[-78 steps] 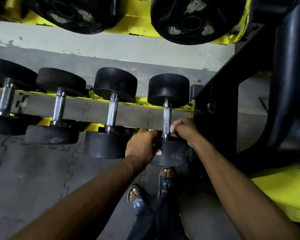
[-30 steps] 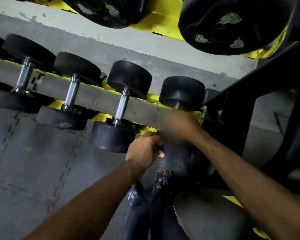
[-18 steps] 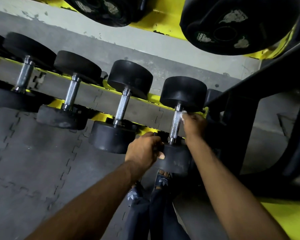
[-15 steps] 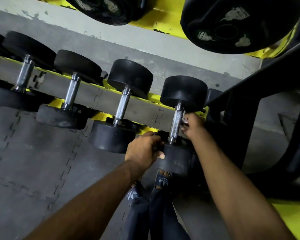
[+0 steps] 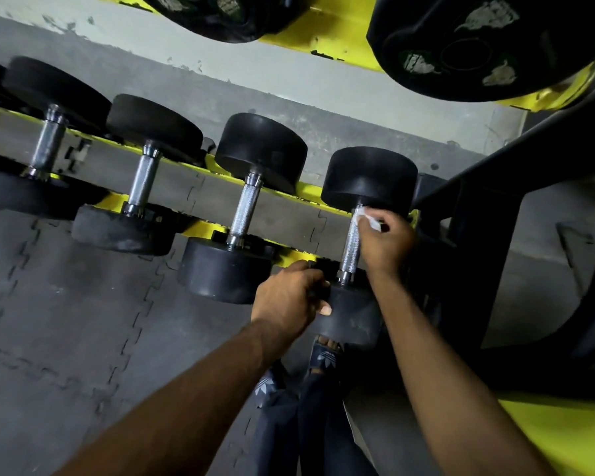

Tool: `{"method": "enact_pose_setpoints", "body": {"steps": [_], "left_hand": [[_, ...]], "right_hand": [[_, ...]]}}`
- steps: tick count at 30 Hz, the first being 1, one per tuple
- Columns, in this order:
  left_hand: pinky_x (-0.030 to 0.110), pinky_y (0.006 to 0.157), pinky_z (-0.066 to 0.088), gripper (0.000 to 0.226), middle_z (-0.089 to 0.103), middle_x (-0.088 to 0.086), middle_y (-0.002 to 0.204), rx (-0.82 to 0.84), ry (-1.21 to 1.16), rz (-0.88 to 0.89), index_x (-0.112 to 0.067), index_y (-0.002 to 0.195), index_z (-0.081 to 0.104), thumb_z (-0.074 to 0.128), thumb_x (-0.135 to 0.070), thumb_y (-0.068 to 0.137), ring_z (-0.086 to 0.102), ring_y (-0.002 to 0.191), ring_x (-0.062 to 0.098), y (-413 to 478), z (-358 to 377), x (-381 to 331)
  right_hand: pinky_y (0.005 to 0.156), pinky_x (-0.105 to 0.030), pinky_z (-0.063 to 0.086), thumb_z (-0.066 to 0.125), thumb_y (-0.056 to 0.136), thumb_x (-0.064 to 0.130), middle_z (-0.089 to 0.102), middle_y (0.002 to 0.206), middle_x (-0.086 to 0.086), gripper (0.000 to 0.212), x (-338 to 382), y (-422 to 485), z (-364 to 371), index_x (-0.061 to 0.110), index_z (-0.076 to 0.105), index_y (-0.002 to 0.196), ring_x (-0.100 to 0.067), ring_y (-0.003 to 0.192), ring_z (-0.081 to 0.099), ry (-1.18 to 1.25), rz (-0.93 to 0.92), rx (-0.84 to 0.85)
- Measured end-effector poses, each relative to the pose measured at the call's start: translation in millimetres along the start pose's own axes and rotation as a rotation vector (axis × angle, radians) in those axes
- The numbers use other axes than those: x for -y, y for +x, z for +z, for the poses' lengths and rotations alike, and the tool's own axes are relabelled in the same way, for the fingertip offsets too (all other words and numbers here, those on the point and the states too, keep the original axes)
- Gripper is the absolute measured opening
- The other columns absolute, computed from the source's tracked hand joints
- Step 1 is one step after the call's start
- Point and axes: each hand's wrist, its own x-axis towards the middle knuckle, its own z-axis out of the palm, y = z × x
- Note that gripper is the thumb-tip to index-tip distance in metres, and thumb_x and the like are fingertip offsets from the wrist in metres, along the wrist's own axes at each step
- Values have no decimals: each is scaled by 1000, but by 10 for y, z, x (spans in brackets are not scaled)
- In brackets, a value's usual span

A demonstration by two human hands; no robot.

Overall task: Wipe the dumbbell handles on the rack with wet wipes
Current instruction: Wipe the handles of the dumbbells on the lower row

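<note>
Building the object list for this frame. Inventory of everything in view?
dumbbells: four with handles showing, black heads, steel handles, in a row on the lower rack rails
rack: one, yellow, lower rails and a shelf above
large weights: two, black with worn labels, on the upper shelf
wipe: one, white, at the top of the right-end dumbbell handle
floor mat: grey interlocking tiles, below the rack
frame: black, right of the rack
sandals: two, dark with white logos, on the feet below
left hand: grips the right-end dumbbell's near head
right hand: pinches the wipe against the handle
</note>
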Motion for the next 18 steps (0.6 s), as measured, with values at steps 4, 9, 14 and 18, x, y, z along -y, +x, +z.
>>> {"method": "enact_pose_setpoints", "body": {"steps": [4,9,14,18], "left_hand": [[38,77,54,21,59,-11,107,-6,-10,7,-29,107,69,73,-30,86,60,97,18,-22,-5,11],[28,70,44,26,59,-13,107,-10,-3,-8,-31,110,70,75,-31,85,60,97,18,-20,-16,-3],[29,73,46,28,59,-14,109,-4,-3,-21,-32,113,69,75,-32,85,60,99,18,-32,-18,-19],[34,77,52,28,60,-13,110,-4,-7,-18,-32,112,70,75,-31,84,61,100,19,-30,-18,-13]], "right_hand": [[68,-29,52,64,88,15,72,103,-4,17,-35,24,-15,13,76,101,-28,81,69,-477,-542,163],[65,-28,51,58,88,16,70,111,3,25,129,68,-3,23,69,109,-28,87,69,-1022,-621,517],[67,-28,49,67,82,31,73,90,2,15,304,75,-133,28,76,94,-25,88,67,-1001,-684,716],[67,-28,51,71,76,26,72,83,5,12,-4,-9,-384,20,76,85,-17,78,63,-534,-576,649]]}}
